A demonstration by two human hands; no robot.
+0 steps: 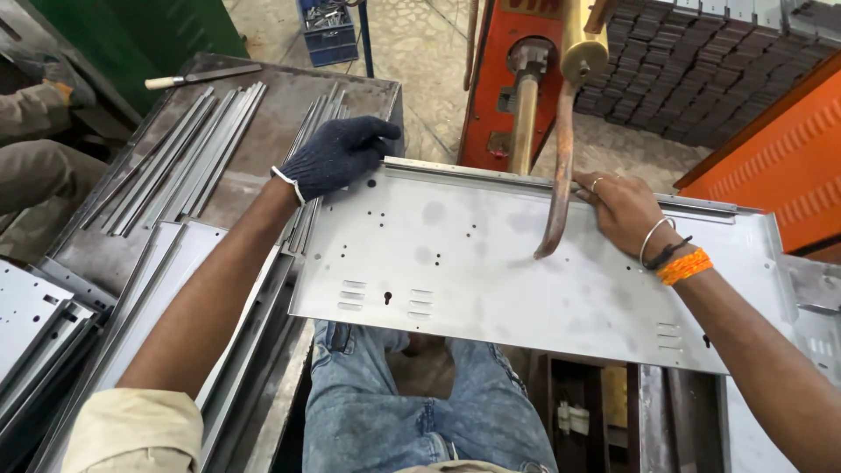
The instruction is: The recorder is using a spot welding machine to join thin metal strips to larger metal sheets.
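A big flat grey metal sheet (526, 271) lies across the middle of the frame, over the person's knees in blue jeans (412, 403). It has small round holes and little rows of slots in it, and a raised edge runs along its far side. To the left is a dark metal surface (272, 114) that fills the upper left of the frame. On it lie long thin metal strips (188, 158) in a bunch, and more flat grey panels (166, 280) are stacked at the lower left. An orange machine (517, 70) stands at the top middle, with a brass rod (524, 118) pointing down and a curved copper arm (559, 175) that bends down until its tip is at the sheet. The left hand (337, 156) is in a dark blue knit glove. It sits at the top left corner of the sheet, fingers curled over the far edge, gripping it. The right hand (624, 210) is bare and has a ring, a silver bangle and an orange thread band at the wrist. It rests on the far edge of the sheet just right of the copper arm, with fingers bent down and pressing on the raised edge. At the upper left a tool with a pale handle (201, 77) lies on the surface.
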